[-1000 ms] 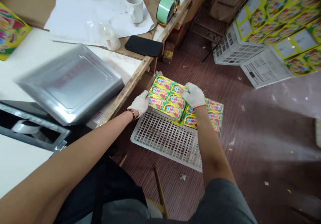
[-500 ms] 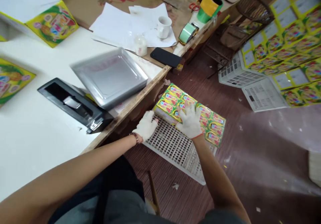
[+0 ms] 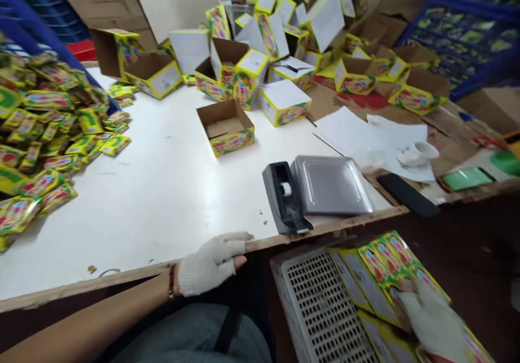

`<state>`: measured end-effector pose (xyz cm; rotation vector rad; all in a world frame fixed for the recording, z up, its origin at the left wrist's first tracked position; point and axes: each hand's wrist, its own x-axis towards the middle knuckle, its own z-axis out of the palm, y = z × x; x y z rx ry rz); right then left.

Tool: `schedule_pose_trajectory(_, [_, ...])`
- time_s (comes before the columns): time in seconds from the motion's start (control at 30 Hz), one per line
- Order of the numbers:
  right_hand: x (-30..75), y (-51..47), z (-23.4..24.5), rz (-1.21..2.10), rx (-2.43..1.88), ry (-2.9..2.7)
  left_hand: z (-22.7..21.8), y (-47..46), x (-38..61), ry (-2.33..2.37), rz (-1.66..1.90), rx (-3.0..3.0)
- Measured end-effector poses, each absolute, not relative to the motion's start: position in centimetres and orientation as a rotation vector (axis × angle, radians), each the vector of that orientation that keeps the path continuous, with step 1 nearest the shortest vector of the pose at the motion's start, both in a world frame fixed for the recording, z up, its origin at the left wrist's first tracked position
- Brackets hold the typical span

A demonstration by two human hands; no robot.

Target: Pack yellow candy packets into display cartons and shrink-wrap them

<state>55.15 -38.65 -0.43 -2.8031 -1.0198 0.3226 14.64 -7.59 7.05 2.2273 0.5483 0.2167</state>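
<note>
While seated at counter [image 3: 162,189]: left hand [image 3: 213,263] open on its edge — empty; right hand [image 3: 433,319] down on packs [image 3: 382,260] in crate [image 3: 320,303], grip blurred, cannot tell. Crate part filled — loose packets [image 3: 44,130] heaped on counter.

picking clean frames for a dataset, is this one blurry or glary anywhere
Head view: motion blur all over, worst at the edges, where the right hand and the packs under it smear and the sachet pile streaks; the left hand, tape dispenser and tray at mid-frame are sharper; soft sheen on the white table, no hard glare.
</note>
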Motion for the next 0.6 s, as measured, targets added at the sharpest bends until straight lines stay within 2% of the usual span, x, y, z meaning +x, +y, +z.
schedule_pose_trajectory(0.1, [54.4, -30.6, 7.0, 0.025, -2.553, -0.834, 4.3, -3.4, 8.9, 0.962, 0.329, 2.345])
schedule_pose_trajectory(0.23, [49.6, -13.3, 13.6, -0.012, -2.081, -1.518, 1.2, -0.8, 3.1, 1.346, 0.198, 2.421])
schedule_pose_trajectory(0.3, [46.2, -3.9, 14.3, 0.028, -1.871, -1.841, 0.9, -1.0, 1.7, 1.429, 0.176, 2.42])
schedule_pose_trajectory(0.43, [39.3, 9.8, 13.4, 0.155, -1.942, -2.225, 1.0, -2.3, 1.4, 1.459, 0.166, 2.378])
schedule_pose_trajectory(0.6, [32.4, 13.2, 12.0, 0.429, -1.896, -2.474, 0.0, -3.1, 1.6, 1.535, 0.438, 2.188])
